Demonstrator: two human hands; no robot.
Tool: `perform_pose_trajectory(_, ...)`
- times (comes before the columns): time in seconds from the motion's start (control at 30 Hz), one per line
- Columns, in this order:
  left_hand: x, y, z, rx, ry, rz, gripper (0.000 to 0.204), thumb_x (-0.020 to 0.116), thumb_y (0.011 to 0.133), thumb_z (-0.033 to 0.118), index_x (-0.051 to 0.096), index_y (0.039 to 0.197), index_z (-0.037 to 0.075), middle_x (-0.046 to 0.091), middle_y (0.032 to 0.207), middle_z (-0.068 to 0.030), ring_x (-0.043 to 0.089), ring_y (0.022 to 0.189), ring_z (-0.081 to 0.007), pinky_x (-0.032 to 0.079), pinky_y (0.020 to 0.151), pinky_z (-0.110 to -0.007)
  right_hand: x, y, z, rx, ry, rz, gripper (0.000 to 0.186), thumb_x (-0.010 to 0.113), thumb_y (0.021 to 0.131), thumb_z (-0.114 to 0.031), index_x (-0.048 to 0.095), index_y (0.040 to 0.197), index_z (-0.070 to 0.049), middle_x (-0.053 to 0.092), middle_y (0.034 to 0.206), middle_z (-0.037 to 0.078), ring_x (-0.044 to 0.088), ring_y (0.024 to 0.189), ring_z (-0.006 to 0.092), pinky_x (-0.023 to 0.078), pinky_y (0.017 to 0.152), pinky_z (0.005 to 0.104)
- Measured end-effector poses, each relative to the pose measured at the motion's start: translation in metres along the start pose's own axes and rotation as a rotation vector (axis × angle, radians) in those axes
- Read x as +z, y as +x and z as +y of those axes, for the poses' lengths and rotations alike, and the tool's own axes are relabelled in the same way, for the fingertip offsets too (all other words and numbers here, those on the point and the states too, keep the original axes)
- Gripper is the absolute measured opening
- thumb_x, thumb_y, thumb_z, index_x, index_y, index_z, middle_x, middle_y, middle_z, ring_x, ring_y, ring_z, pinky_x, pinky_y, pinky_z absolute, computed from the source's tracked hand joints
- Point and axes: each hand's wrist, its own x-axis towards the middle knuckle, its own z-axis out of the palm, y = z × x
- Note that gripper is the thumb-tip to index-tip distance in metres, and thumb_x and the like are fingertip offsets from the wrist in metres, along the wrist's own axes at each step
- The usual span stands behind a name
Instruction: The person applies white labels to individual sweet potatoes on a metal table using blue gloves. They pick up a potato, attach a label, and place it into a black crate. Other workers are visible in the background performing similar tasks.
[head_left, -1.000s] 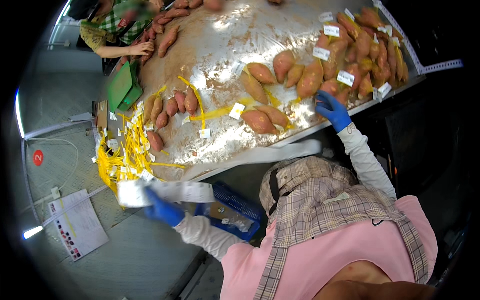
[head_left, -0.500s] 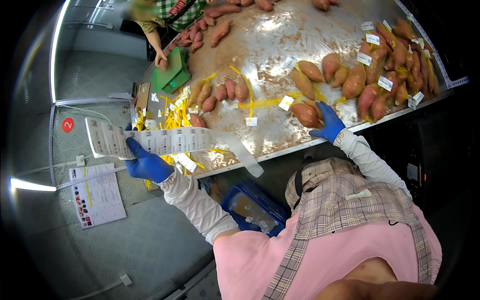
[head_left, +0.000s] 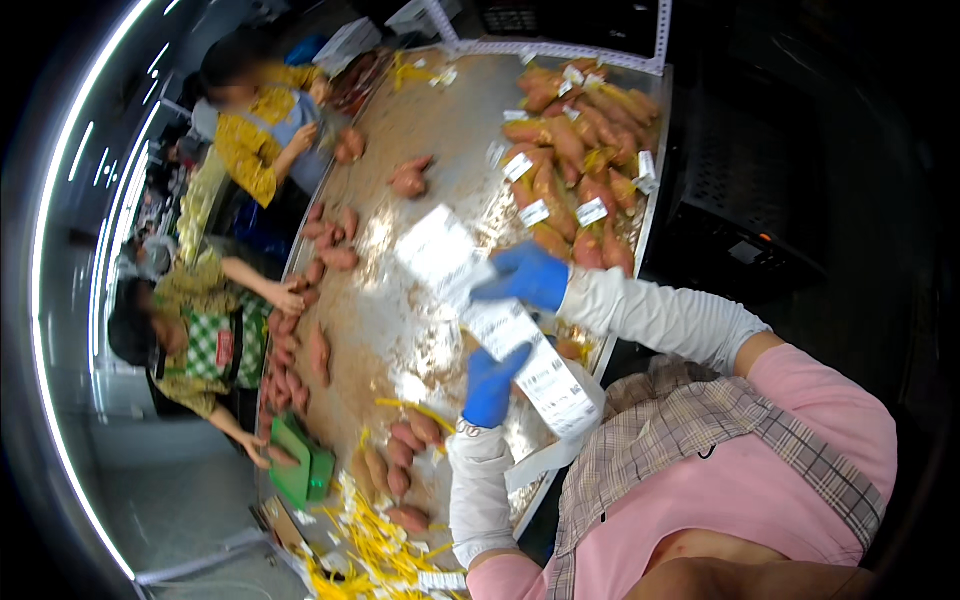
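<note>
A long strip of white printed labels point(head_left: 553, 392) is stretched at a slant over the table, in front of my chest. My left hand point(head_left: 490, 388), blue-gloved, is closed on the strip's lower left edge. Further up the strip, my blue-gloved right hand point(head_left: 530, 277) has its fingers closed on it, slightly blurred by motion. The strip's far end rises past the right hand, and its plain backing point(head_left: 550, 462) curls down near the table edge. Just beyond my right hand lies a pile of sweet potatoes point(head_left: 570, 150) in yellow net bags with white tags.
Loose sweet potatoes point(head_left: 402, 440) lie near yellow net bags and ties point(head_left: 370, 530). A green scale point(head_left: 298, 465) stands at the table's left edge, with a co-worker's hand beside it. Another co-worker in yellow point(head_left: 245, 150) works farther along. A metal frame point(head_left: 560, 50) borders the far end.
The view has turned, bringing two co-workers into sight. My right hand has left the sweet potatoes and now grips the label strip. My left hand has carried the strip in over the table.
</note>
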Motion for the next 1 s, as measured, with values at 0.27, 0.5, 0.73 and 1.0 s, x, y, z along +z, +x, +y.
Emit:
perform_pose_trajectory(0.27, 0.039, 0.059, -0.031, 0.081, 0.522, 0.348, 0.026, 0.063, 0.086, 0.014, 0.063, 0.105, -0.004, 0.065, 0.087, -0.0051, 0.056, 0.070, -0.0124, 0.046, 0.067, -0.026, -0.172, 0.008, -0.023, -0.147, -0.068, 0.186, 0.030, 0.068, 0.079, -0.016, 0.066, 0.103, 0.002, 0.067, 0.091, 0.006, 0.060, 0.087, 0.0123, 0.045, 0.080, 0.0273)
perform_pose_trajectory(0.5, -0.039, -0.129, 0.039, 0.685, 0.468, 1.457, 0.036, 0.045, 0.087, 0.008, 0.055, 0.119, -0.007, 0.058, 0.117, -0.0167, 0.055, 0.107, -0.0260, 0.043, 0.095, -0.037, -0.127, 0.001, 0.101, 0.106, -0.161, -0.515, 0.053, 0.068, 0.080, -0.019, 0.050, 0.127, -0.003, 0.060, 0.115, 0.011, 0.058, 0.103, 0.0184, 0.044, 0.092, 0.0292)
perform_pose_trajectory(0.73, -0.016, -0.283, 0.034, 0.987, 0.899, 2.065, 0.033, 0.047, 0.075, 0.004, 0.064, 0.101, -0.006, 0.063, 0.102, -0.0205, 0.060, 0.091, -0.0288, 0.051, 0.082, -0.039, -0.006, -0.029, 0.206, -0.124, -1.213, -0.551, 0.105, 0.078, 0.058, -0.053, 0.029, 0.141, -0.011, 0.036, 0.140, 0.015, 0.042, 0.122, 0.0369, 0.039, 0.094, 0.0532)
perform_pose_trajectory(1.0, -0.055, -0.202, -0.033, 0.678, -0.081, 1.507, 0.030, 0.042, 0.082, 0.009, 0.061, 0.104, 0.002, 0.058, 0.104, -0.0175, 0.057, 0.097, -0.0293, 0.046, 0.089, -0.039, 0.021, -0.025, 0.234, -0.040, -1.425, -0.475, 0.089, 0.080, 0.054, -0.039, 0.040, 0.131, -0.017, 0.035, 0.137, 0.009, 0.044, 0.116, 0.0335, 0.041, 0.087, 0.0548)
